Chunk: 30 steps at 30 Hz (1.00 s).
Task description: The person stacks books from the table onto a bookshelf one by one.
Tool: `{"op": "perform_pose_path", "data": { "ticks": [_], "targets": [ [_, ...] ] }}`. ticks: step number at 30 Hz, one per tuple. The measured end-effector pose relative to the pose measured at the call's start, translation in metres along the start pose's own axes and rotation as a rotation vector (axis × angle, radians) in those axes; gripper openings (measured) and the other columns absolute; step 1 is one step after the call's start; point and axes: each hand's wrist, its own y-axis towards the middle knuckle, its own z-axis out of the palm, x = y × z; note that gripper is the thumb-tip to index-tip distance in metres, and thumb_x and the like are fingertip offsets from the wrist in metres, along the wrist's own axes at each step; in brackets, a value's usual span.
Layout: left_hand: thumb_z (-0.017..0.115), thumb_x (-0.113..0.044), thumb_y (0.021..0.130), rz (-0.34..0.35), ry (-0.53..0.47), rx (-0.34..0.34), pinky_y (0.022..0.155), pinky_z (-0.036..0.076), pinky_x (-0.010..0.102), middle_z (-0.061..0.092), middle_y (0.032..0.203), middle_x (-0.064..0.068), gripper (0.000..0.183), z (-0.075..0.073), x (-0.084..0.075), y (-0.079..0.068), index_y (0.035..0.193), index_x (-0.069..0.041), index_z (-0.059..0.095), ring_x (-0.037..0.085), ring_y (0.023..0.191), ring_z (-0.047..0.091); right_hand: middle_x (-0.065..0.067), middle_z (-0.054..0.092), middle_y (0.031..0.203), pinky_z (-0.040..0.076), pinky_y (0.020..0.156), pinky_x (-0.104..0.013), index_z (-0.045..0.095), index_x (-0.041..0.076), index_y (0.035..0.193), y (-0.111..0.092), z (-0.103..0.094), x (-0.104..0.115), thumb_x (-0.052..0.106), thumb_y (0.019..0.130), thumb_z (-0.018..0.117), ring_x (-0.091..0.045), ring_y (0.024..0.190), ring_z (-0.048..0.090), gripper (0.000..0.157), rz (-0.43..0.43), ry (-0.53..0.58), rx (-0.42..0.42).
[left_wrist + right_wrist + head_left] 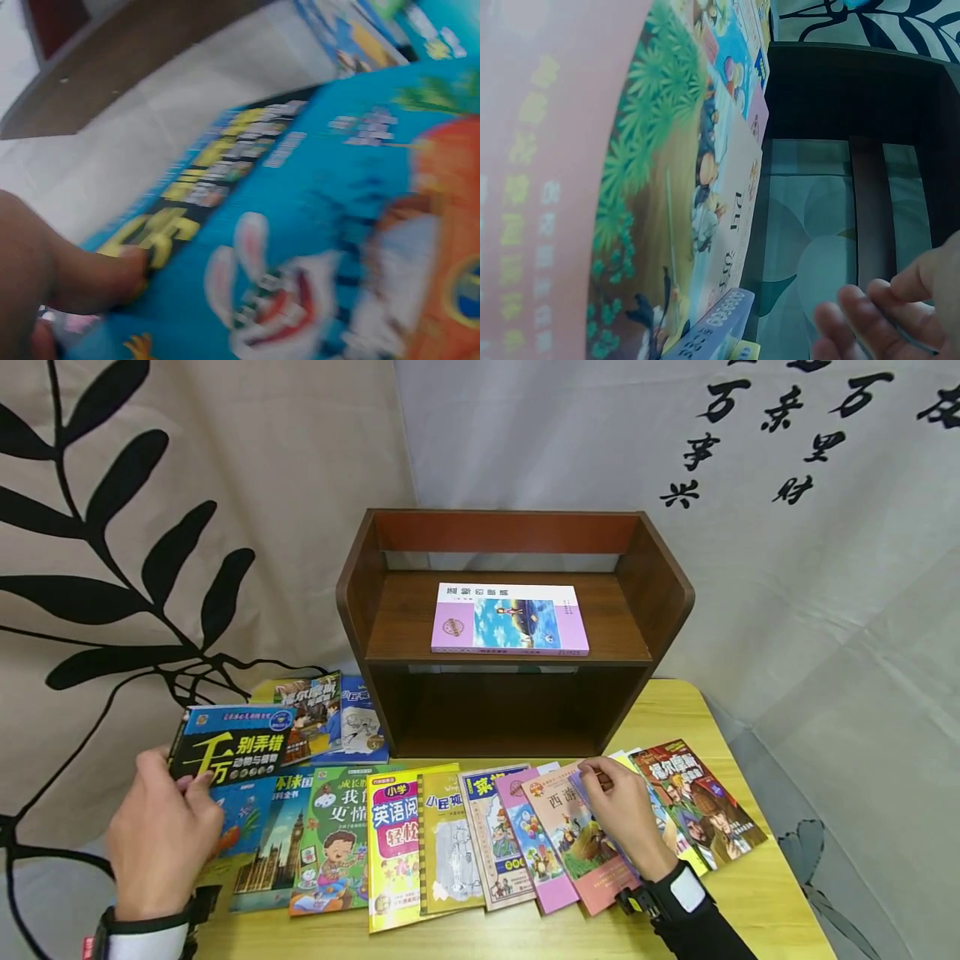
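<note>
My left hand (161,839) grips a blue book (251,720) with a black title band. In the left wrist view, the thumb lies over the yellow lettering, and the blue cover (292,225) shows a rabbit. My right hand (626,814) hovers over the right part of the book row, near the top of a salmon-pink book (573,839). Its fingers (859,319) are loosely bent and hold nothing in the right wrist view. A purple book (720,319) stands beside the pink one. One lilac book (453,618) lies flat on the upper shelf of the brown bookcase (510,714).
Overlapping books, including a green one (330,835) and a yellow one (393,852), fan along the yellow table (757,910). A dark-covered book (697,802) lies at the right end. More books (363,722) lie left of the bookcase. Printed cloth (300,460) hangs behind.
</note>
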Motion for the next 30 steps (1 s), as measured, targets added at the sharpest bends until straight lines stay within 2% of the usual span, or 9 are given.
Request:
{"op": "perform_pose_path", "data": {
  "ticks": [3, 7, 10, 14, 17, 19, 24, 27, 30],
  "targets": [
    [0.067, -0.011, 0.100, 0.100, -0.112, -0.048, 0.048, 0.047, 0.046, 0.067, 0.106, 0.041, 0.051, -0.003, -0.010, -0.004, 0.142, 0.008, 0.043, 0.054, 0.075, 0.066, 0.002, 0.076, 0.088, 0.058, 0.066, -0.036, 0.080, 0.017, 0.110, 0.000, 0.000, 0.004, 0.025, 0.104, 0.065, -0.013, 0.075, 0.069, 0.018, -0.003, 0.011, -0.002],
    [0.074, 0.002, 0.093, 0.306, -0.315, -0.082, 0.053, 0.044, 0.017, 0.070, 0.102, 0.034, 0.052, -0.003, -0.025, -0.013, 0.136, 0.008, 0.046, 0.016, 0.074, 0.066, 0.003, 0.077, 0.094, 0.059, 0.070, -0.040, 0.078, 0.019, 0.114, 0.000, 0.001, 0.014, 0.030, 0.105, 0.064, -0.015, 0.082, 0.070, 0.020, -0.028, 0.076, 0.041],
    [0.075, 0.013, 0.088, 0.479, -0.475, -0.078, 0.055, 0.041, 0.010, 0.068, 0.095, 0.023, 0.051, 0.001, -0.043, -0.017, 0.131, 0.011, 0.047, -0.005, 0.077, 0.052, 0.004, 0.076, 0.100, 0.060, 0.074, -0.042, 0.075, 0.023, 0.121, 0.002, 0.004, 0.023, 0.033, 0.106, 0.063, -0.013, 0.089, 0.070, 0.022, -0.069, 0.129, 0.108],
    [0.072, 0.021, 0.084, 0.608, -0.659, -0.050, 0.065, 0.050, 0.010, 0.069, 0.103, 0.018, 0.053, 0.011, -0.074, -0.023, 0.131, 0.015, 0.046, -0.004, 0.086, 0.058, 0.002, 0.077, 0.113, 0.061, 0.085, -0.048, 0.069, 0.024, 0.135, 0.007, 0.011, 0.037, 0.031, 0.105, 0.064, -0.015, 0.100, 0.072, 0.031, -0.186, 0.185, 0.210],
    [0.070, 0.025, 0.083, 0.669, -0.778, -0.002, 0.080, 0.056, 0.012, 0.070, 0.119, 0.022, 0.057, 0.022, -0.094, -0.030, 0.132, 0.017, 0.043, 0.002, 0.100, 0.066, -0.004, 0.075, 0.131, 0.060, 0.094, -0.053, 0.059, 0.024, 0.149, 0.009, 0.016, 0.050, 0.027, 0.104, 0.067, -0.020, 0.114, 0.072, 0.046, -0.275, 0.231, 0.304],
    [0.069, 0.026, 0.083, 0.716, -0.853, 0.050, 0.079, 0.057, 0.015, 0.068, 0.117, 0.022, 0.057, 0.035, -0.105, -0.035, 0.132, 0.016, 0.042, 0.006, 0.098, 0.068, -0.007, 0.070, 0.142, 0.057, 0.100, -0.057, 0.050, 0.024, 0.157, 0.009, 0.020, 0.059, 0.028, 0.102, 0.070, -0.025, 0.124, 0.069, 0.059, -0.310, 0.261, 0.368],
    [0.065, 0.024, 0.088, 0.723, -0.991, 0.241, 0.072, 0.055, 0.025, 0.062, 0.110, 0.015, 0.049, 0.069, -0.125, -0.051, 0.129, 0.011, 0.041, 0.013, 0.085, 0.061, -0.006, 0.060, 0.155, 0.051, 0.106, -0.064, 0.045, 0.028, 0.158, 0.007, 0.029, 0.077, 0.038, 0.094, 0.078, -0.032, 0.132, 0.064, 0.073, -0.290, 0.296, 0.512],
    [0.061, 0.020, 0.093, 0.666, -1.069, 0.329, 0.074, 0.055, 0.027, 0.061, 0.116, 0.014, 0.045, 0.082, -0.133, -0.061, 0.129, 0.010, 0.038, 0.014, 0.089, 0.060, 0.002, 0.066, 0.146, 0.054, 0.106, -0.058, 0.053, 0.035, 0.149, 0.007, 0.040, 0.082, 0.037, 0.095, 0.077, -0.026, 0.131, 0.064, 0.059, -0.299, 0.361, 0.543],
    [0.058, 0.016, 0.098, 0.583, -1.143, 0.397, 0.076, 0.055, 0.028, 0.058, 0.124, 0.012, 0.044, 0.090, -0.139, -0.068, 0.134, 0.007, 0.033, 0.015, 0.094, 0.057, 0.001, 0.071, 0.140, 0.055, 0.106, -0.051, 0.060, 0.029, 0.146, 0.006, 0.049, 0.082, 0.028, 0.102, 0.070, -0.022, 0.131, 0.063, 0.045, -0.295, 0.461, 0.544]
  ]
}}
